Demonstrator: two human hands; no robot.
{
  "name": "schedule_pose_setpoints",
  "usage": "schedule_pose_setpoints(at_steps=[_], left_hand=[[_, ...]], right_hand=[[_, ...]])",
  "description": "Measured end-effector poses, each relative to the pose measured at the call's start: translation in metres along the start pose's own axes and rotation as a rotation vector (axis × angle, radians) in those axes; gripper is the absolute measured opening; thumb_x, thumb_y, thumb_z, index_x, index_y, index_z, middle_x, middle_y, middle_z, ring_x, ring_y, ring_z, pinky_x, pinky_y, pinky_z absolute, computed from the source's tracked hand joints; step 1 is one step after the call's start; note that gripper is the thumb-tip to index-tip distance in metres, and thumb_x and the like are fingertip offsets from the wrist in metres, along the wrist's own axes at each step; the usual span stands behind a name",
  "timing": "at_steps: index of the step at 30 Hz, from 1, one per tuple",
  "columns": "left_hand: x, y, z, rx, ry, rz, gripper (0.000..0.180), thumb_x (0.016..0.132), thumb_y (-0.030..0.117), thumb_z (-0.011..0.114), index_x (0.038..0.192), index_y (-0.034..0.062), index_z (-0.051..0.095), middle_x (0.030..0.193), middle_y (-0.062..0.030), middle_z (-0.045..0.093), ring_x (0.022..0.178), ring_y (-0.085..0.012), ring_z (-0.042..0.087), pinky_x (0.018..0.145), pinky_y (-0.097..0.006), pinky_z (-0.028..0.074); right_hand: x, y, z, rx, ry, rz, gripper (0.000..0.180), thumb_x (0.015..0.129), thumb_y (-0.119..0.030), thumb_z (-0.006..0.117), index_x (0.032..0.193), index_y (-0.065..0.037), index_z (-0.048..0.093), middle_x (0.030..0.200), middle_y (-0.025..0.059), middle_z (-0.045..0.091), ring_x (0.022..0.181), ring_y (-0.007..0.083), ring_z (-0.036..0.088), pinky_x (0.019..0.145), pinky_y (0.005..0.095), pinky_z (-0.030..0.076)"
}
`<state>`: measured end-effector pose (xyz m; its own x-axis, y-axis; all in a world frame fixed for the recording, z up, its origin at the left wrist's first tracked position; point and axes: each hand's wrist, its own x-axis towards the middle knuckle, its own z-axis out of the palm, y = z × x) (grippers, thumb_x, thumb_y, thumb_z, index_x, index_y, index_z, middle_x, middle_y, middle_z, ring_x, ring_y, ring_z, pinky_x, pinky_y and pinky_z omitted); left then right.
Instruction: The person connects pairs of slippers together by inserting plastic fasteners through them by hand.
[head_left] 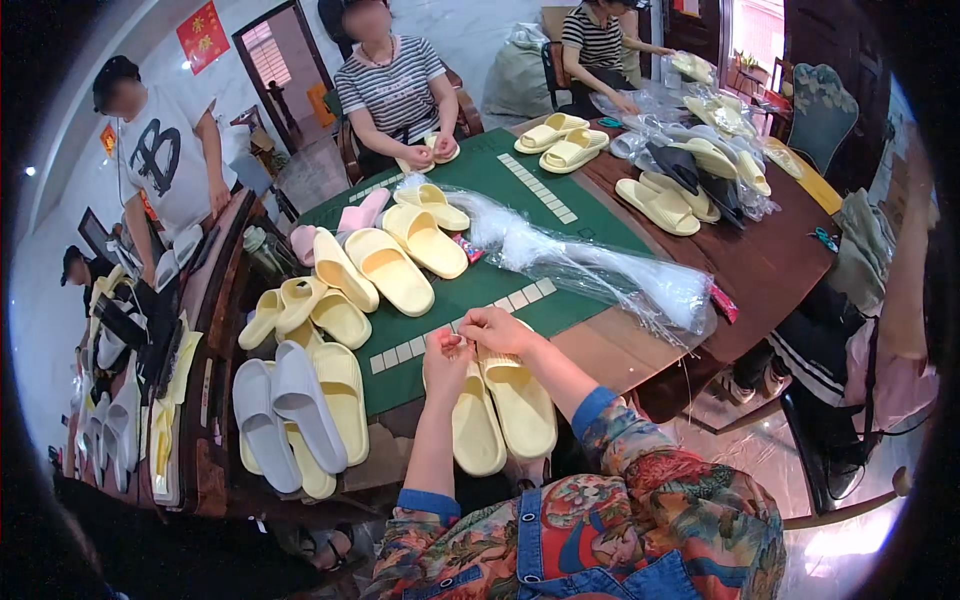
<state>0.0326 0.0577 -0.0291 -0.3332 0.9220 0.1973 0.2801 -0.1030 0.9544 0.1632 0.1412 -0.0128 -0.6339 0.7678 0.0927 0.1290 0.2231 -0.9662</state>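
A pair of pale yellow slippers, the left one (477, 432) and the right one (527, 410), lies side by side at the table's near edge, heels toward me. Over their strap ends, my left hand (446, 356) and my right hand (494, 332) meet with fingers pinched together. What sits between the fingertips is too small to make out. My right hand rests close against the right slipper's strap. Just beyond is a row of white tiles (533, 293) on the green mat (560, 255).
Grey slippers (308, 400) and several yellow slippers (390, 268) pile up on my left. A clear bag of thin white strands (640, 283) lies ahead, right of the pile. More slippers (657, 203) and plastic wrapping cover the far right. Across the table, a person (405, 95) handles slippers; others work nearby.
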Motion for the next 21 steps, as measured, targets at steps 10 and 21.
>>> schedule_pose_setpoints(at_steps=[10, 21], left_hand=[[0.010, -0.015, -0.006, -0.410, -0.095, -0.142, 0.035, 0.078, -0.002, 0.067, 0.108, 0.0002, 0.049, 0.096, -0.0076, 0.058, 0.082, -0.0120, 0.058, 0.072, -0.024, 0.050], [-0.068, 0.050, -0.045, 0.194, -0.117, 0.124, 0.049, 0.076, 0.004, 0.069, 0.120, -0.0047, 0.047, 0.116, -0.0180, 0.054, 0.109, -0.0179, 0.052, 0.086, -0.032, 0.045]], right_hand=[[-0.018, -0.043, -0.016, -0.456, -0.402, -0.152, 0.055, 0.075, -0.031, 0.072, 0.122, -0.010, 0.054, 0.104, 0.0048, 0.063, 0.091, 0.0160, 0.058, 0.082, 0.0301, 0.047], [-0.031, -0.013, -0.012, 0.036, -0.159, -0.072, 0.041, 0.078, -0.021, 0.070, 0.113, -0.004, 0.057, 0.081, 0.0022, 0.062, 0.073, 0.0104, 0.057, 0.067, 0.0256, 0.047]])
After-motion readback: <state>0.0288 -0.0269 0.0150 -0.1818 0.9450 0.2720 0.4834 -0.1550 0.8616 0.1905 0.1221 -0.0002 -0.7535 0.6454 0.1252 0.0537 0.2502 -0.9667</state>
